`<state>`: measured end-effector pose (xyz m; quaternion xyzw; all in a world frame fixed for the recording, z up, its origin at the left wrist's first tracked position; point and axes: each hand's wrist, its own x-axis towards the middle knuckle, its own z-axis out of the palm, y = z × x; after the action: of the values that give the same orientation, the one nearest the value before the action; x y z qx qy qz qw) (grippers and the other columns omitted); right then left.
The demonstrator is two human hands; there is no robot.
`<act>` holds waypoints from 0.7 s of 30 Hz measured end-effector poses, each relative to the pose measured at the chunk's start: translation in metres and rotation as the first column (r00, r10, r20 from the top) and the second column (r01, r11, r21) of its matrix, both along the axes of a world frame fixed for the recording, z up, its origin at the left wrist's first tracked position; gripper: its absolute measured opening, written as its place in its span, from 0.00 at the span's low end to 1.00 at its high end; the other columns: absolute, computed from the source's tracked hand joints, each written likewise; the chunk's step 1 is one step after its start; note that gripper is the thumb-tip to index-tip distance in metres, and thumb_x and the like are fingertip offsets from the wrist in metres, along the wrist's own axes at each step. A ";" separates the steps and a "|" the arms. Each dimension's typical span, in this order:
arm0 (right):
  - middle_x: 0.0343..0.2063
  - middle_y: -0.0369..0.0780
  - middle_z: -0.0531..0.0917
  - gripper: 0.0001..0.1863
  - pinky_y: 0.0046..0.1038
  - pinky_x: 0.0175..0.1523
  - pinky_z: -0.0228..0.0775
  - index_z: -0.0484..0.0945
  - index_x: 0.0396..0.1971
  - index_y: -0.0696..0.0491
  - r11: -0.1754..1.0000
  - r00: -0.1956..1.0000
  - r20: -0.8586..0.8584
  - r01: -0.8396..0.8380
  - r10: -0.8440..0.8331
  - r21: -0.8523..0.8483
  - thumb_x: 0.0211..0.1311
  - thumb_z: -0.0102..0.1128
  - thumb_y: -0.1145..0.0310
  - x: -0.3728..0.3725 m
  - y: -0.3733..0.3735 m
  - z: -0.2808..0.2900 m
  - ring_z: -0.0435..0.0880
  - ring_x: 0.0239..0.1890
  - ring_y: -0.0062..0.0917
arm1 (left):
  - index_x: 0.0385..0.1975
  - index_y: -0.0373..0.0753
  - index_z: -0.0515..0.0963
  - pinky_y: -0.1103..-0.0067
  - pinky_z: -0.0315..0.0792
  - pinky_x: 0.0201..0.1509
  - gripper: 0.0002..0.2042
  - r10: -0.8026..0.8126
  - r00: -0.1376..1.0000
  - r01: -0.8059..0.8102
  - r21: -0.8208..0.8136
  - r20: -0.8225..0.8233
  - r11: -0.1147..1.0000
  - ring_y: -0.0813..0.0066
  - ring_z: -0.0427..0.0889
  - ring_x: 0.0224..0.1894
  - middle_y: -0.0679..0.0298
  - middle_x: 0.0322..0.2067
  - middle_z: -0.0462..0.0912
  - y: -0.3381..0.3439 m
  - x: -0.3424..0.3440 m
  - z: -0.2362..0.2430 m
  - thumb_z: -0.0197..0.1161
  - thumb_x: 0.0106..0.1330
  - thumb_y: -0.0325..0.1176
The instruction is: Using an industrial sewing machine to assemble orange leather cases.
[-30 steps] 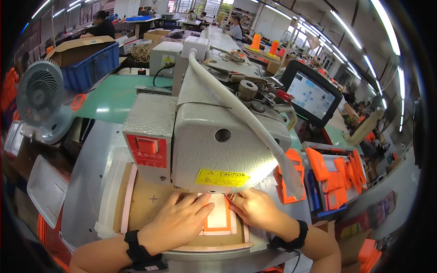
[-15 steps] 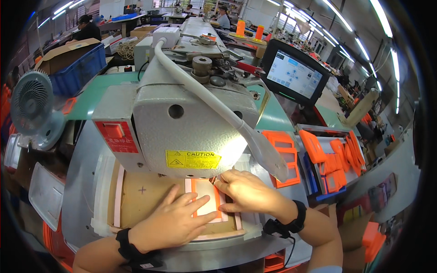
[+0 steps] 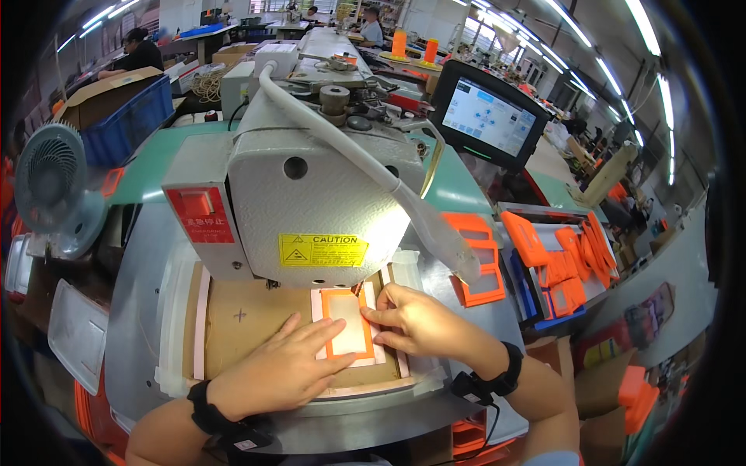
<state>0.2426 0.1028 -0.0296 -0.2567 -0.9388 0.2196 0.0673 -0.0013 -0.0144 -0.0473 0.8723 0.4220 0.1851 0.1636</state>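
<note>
An orange rectangular frame with a pale, see-through middle point(image 3: 347, 320) lies within a white border on a tan board point(image 3: 245, 353), under the head of a grey sewing machine point(image 3: 322, 182). My left hand point(image 3: 284, 365) rests flat with its fingers stretched out, fingertips on the orange frame's left and lower parts. At the frame's right edge is my right hand point(image 3: 423, 318), its thumb and fingers bent together in a pinch. What they pinch, if anything, is hidden. Just above those fingertips, a dark needle part point(image 3: 357, 289) comes down from the machine head.
A bent grey lamp arm point(image 3: 342, 144) crosses the machine. Pale strips point(image 3: 200, 326) edge the board. To the right are orange frames point(image 3: 482, 268), a tray of orange pieces point(image 3: 571, 264) and a screen point(image 3: 489, 116). A fan point(image 3: 53, 175) and a blue crate point(image 3: 128, 120) stand left.
My left hand has drawn back a little to the left, showing more of the orange frame. My right fingertips have come out from beside the machine head toward me. The view has shifted slightly.
</note>
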 end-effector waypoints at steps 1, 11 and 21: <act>0.35 0.45 0.75 0.28 0.36 0.42 0.72 0.81 0.49 0.61 0.999 0.999 0.032 -0.004 0.003 0.037 0.51 0.71 0.60 -0.002 -0.005 0.005 0.78 0.40 0.38 | 0.56 0.50 0.78 0.44 0.56 0.68 0.19 -0.013 0.998 0.014 0.009 -0.064 1.000 0.59 0.69 0.65 0.56 0.61 0.71 0.001 -0.005 0.001 0.61 0.63 0.36; 0.39 0.43 0.76 0.23 0.35 0.45 0.65 0.79 0.48 0.61 0.900 0.900 0.424 -0.102 -0.098 0.424 0.54 0.63 0.63 -0.027 -0.035 0.011 0.80 0.42 0.32 | 0.50 0.47 0.81 0.45 0.59 0.67 0.18 0.052 0.964 -0.008 0.166 -0.262 0.986 0.60 0.77 0.57 0.57 0.54 0.76 -0.009 0.002 0.009 0.61 0.58 0.29; 0.50 0.45 0.77 0.25 0.34 0.56 0.70 0.74 0.58 0.59 0.966 0.890 -0.388 0.260 -0.237 0.005 0.59 0.62 0.71 0.053 -0.049 0.020 0.79 0.51 0.35 | 0.54 0.53 0.80 0.60 0.64 0.60 0.20 0.089 0.974 -0.038 0.237 -0.208 0.971 0.57 0.73 0.52 0.55 0.45 0.75 -0.016 0.013 0.014 0.62 0.61 0.32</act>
<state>0.2956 0.0541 -0.0097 -0.3246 -0.8726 0.2282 0.2848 0.0116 -0.0306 -0.0330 0.8864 0.4407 0.1418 0.0079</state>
